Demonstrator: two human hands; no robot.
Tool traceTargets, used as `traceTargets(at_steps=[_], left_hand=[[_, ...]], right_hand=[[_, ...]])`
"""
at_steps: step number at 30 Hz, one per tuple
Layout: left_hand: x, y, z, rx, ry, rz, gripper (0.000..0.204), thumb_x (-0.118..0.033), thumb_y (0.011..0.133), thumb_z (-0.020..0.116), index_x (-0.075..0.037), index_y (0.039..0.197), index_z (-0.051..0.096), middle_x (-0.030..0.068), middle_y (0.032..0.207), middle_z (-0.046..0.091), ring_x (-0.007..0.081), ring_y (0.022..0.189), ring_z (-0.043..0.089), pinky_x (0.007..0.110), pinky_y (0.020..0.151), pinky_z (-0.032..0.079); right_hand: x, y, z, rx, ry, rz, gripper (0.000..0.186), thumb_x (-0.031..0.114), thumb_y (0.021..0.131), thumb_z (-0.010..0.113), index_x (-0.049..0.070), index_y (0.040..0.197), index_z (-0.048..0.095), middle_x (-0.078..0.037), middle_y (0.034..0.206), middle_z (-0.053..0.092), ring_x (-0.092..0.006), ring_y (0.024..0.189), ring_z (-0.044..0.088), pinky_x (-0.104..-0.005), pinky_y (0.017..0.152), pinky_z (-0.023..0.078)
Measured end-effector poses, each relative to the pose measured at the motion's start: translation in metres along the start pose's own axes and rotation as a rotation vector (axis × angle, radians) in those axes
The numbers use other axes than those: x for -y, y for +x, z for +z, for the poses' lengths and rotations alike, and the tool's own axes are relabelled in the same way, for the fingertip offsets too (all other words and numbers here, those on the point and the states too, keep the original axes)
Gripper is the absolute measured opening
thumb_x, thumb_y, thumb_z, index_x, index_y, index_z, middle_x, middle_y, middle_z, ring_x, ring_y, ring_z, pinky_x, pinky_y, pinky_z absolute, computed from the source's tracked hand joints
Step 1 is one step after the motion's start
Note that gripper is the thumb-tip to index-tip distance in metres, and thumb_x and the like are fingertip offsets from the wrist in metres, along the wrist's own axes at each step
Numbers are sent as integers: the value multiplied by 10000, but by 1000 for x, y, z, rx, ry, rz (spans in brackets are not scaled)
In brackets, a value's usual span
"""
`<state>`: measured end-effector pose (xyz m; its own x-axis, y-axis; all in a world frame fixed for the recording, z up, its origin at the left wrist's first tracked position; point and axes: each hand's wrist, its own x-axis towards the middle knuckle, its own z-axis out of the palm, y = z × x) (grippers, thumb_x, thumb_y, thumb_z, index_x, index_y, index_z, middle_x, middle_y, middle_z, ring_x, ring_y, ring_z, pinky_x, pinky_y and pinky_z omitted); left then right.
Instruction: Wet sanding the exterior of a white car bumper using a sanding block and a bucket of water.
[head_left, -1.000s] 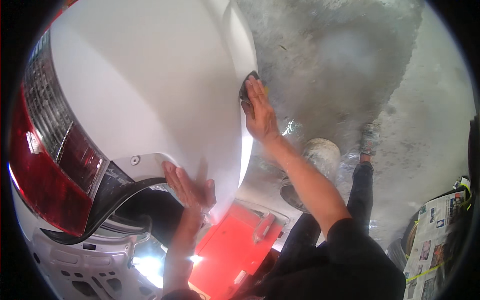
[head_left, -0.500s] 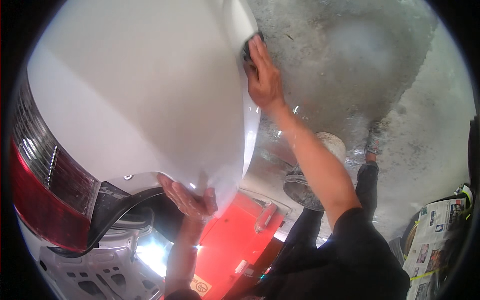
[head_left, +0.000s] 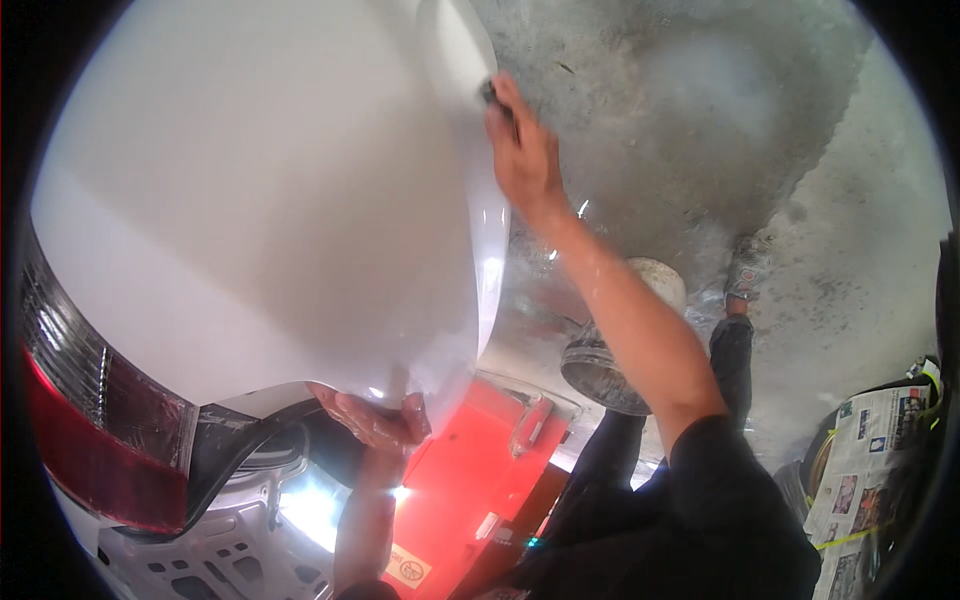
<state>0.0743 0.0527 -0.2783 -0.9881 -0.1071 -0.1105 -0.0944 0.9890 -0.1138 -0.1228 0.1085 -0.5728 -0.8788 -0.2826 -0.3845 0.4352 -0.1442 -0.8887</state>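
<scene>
A large white car body panel (head_left: 270, 200) fills the left and middle of the view. At its far right edge my right hand (head_left: 530, 165) is closed around a small dark pad (head_left: 497, 105), pressing it against the panel's rim. The hand covers part of the pad, so its exact kind cannot be made out. My left hand (head_left: 375, 418) grips the panel's near edge, fingers curled at the rim with the thumb standing to the right. Wet, pale smears show on the panel beside the thumb and on the left hand.
A red and clear tail light (head_left: 110, 440) borders the panel on the left. Below lie a bare metal car door or lid (head_left: 215, 540) and a red cabinet (head_left: 465, 460). A dirty bucket (head_left: 605, 375) stands under my right arm on wet concrete (head_left: 700, 140). Newspaper-covered things (head_left: 865, 470) sit at right.
My right hand has moved slightly toward me along the panel's edge with the dark pad, now tilted more on its side. The panel appears shifted a little left and down; my left hand stays at its edge.
</scene>
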Motion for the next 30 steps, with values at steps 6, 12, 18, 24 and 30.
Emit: traceTargets(at_steps=[6, 12, 18, 24, 30], left_hand=[[-2, 1, -4, 54, 19, -12, 889, -401, 1068, 559, 38, 1673, 78, 335, 1710, 124, 557, 1564, 165, 702, 1232, 160], [4, -3, -3, 58, 26, -30, 908, -405, 1064, 563, 39, 1673, 55, 340, 1705, 131, 555, 1566, 161, 699, 1231, 165], [-1, 2, -9, 68, 39, -46, 901, -393, 1062, 562, 25, 1675, 51, 343, 1696, 146, 569, 1556, 173, 703, 1225, 191], [4, -2, -4, 28, 49, -27, 914, -391, 1052, 582, 20, 1676, 55, 351, 1689, 155, 586, 1537, 208, 725, 1213, 196], [3, 3, -7, 42, 70, -44, 915, -463, 1052, 552, -59, 1699, 46, 279, 1734, 86, 536, 1563, 174, 693, 1227, 212]], right_hand=[[8, 57, -6, 168, -202, -57, 481, 240, 1044, 597, -36, 1438, 571, -246, 1560, 500, -478, 1426, 467, -480, 1176, 433], [-18, -1, 7, 124, -601, -552, 538, 135, 959, 668, 29, 1477, 571, -151, 1598, 485, -435, 1454, 423, -533, 1232, 375], [24, 71, 11, 121, -625, -683, 454, 109, 1051, 500, -140, 1429, 533, -341, 1462, 564, -432, 1383, 542, -511, 1180, 420], [13, 66, 12, 185, -596, -581, 581, 21, 901, 604, -3, 1480, 559, -178, 1567, 516, -455, 1423, 441, -489, 1219, 397], [23, 94, 17, 280, -663, -462, 546, 100, 1036, 511, -91, 1543, 445, -276, 1601, 459, -537, 1505, 352, -515, 1305, 210]])
